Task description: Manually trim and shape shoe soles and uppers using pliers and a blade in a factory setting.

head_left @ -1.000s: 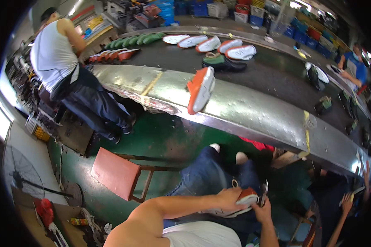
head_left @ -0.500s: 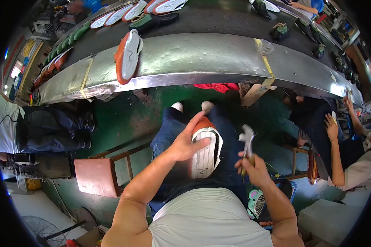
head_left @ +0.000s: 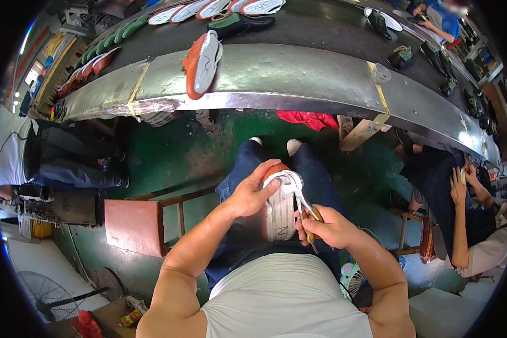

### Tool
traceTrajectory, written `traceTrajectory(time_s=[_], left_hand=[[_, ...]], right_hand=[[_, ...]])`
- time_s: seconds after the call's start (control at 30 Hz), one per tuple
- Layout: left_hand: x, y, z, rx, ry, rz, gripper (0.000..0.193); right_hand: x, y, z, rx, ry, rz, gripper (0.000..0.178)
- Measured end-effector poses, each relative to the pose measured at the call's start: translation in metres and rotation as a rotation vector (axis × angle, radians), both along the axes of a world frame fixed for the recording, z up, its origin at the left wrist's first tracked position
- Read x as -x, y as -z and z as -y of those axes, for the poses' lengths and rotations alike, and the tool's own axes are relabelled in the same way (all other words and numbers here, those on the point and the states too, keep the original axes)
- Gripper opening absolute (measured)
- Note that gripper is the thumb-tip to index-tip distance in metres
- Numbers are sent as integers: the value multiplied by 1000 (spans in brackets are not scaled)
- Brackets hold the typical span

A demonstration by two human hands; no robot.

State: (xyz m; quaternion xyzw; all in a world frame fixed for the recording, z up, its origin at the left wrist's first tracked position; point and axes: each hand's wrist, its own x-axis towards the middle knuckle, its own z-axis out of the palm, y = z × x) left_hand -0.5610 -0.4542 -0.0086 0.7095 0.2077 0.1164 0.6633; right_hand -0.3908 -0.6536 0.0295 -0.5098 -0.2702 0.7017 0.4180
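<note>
On my lap lies a shoe upper (head_left: 277, 219), bottom up, with an orange-brown toe pointing away from me and a white striped insole. My left hand (head_left: 247, 195) is closed round its toe end, the thumb pressing near the upper's edge. My right hand (head_left: 331, 226) grips the brass-coloured handles of a pair of lasting pincers (head_left: 299, 194). The curved silver head of the pincers rests over the toe end of the shoe, near my left thumb. Whether the jaws bite the edge cannot be made out.
Ahead stands a bench with a metal edge (head_left: 293, 73), holding an orange-brown shoe (head_left: 204, 65) and rows of other shoes. A reddish stool (head_left: 134, 226) is at left. One person (head_left: 76, 160) is at left, another (head_left: 459, 197) sits at right. A red cloth (head_left: 307, 119) lies under the bench.
My right hand has brought the pincers left, from beside the shoe onto its toe end. My left hand's fingers have closed round the toe. The view has shifted slightly.
</note>
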Motion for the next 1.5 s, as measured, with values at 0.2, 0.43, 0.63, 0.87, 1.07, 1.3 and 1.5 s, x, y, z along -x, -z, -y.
traceTrajectory(time_s=[0.2,0.43,0.63,0.87,1.07,1.3,1.5], left_hand=[[3,23,-7,160,-6,85,53],[12,15,-6,276,17,156,56],[-3,17,5,241,-190,98,43],[0,14,-2,118,-49,70,51],[3,45,-1,106,79,2,83],[-24,36,22,469,-17,7,76],[-13,85,33,420,110,-213,70]], right_hand=[[3,42,-7,-295,-49,881,21],[23,11,1,-216,-103,1283,25],[15,-9,-1,-210,-154,1163,21],[23,-23,5,-366,260,869,25],[15,23,-3,-143,158,1011,39],[24,106,13,24,385,582,39],[17,107,24,41,453,524,30]])
